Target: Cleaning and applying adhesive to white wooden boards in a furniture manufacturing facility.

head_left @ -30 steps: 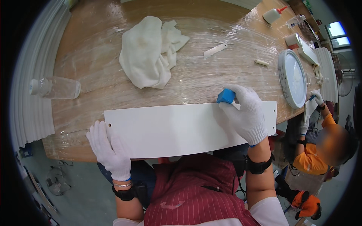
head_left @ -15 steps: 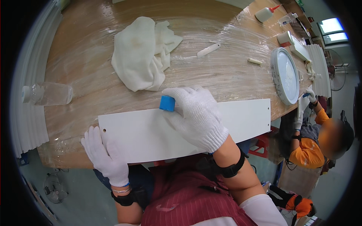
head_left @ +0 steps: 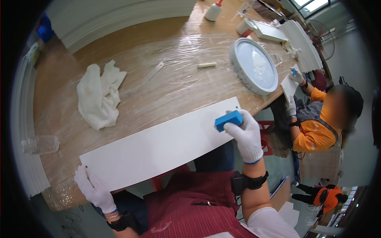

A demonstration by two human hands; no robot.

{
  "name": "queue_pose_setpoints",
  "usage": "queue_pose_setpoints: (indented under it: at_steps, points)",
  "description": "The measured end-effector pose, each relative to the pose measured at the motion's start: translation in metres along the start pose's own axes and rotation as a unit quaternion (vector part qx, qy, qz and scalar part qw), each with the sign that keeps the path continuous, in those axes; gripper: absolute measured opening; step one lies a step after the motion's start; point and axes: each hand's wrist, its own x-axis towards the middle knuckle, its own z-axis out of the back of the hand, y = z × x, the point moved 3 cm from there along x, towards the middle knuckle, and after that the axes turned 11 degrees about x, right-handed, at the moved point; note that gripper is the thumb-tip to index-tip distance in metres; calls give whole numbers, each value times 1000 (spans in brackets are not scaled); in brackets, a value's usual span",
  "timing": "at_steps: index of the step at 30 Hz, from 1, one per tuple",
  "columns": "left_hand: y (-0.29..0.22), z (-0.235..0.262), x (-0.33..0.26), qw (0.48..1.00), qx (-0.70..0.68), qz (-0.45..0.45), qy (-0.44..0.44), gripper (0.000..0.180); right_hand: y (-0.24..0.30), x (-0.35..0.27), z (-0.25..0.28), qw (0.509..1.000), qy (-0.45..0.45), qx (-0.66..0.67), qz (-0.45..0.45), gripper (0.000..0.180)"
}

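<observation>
A long white panel point(head_left: 158, 144) lies slantwise across the near edge of the table, with small holes at its ends. Resting on its left end is my left hand point(head_left: 95, 190) in a white knit glove, fingers stretched and thumb spread. My right hand point(head_left: 248, 137), gloved alike, grips a blue rectangular block point(head_left: 228, 120) between thumb and fingers at the panel's right end. The block is over the white surface; whether its underside touches I cannot tell.
Plastic film covers the table point(head_left: 166, 99). On it are a crumpled white cloth point(head_left: 97, 97), a clear bottle point(head_left: 41, 144), a flat scraper-like strip point(head_left: 154, 72), a round white lid point(head_left: 256, 65) and a red-tipped bottle point(head_left: 213, 11). At right, a co-worker point(head_left: 317, 127) handles another white panel.
My right hand has slid the blue block from the panel's middle to its right end. My left hand stays at the left end. The whole view has turned to the right.
</observation>
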Motion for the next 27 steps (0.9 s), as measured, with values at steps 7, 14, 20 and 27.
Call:
queue_pose_setpoints:
  at_steps: [7, 14, 20, 27]
  points:
    - [-4, -10, -20, 988, -146, 46, 26, 35, -18, -49, 31, 983, 59, 156, -81, 45]
    - [-28, 17, -57, 989, -107, -8, 97, 43, -44, -82, 41, 943, 174, 257, -117, 57]
    - [-23, 41, -69, 963, -98, -152, 202, 80, -61, -92, 61, 907, 204, 358, -86, 56]
    - [-16, 0, -64, 960, 106, -253, 55, 76, -57, -99, 109, 858, 157, 488, 3, 39]
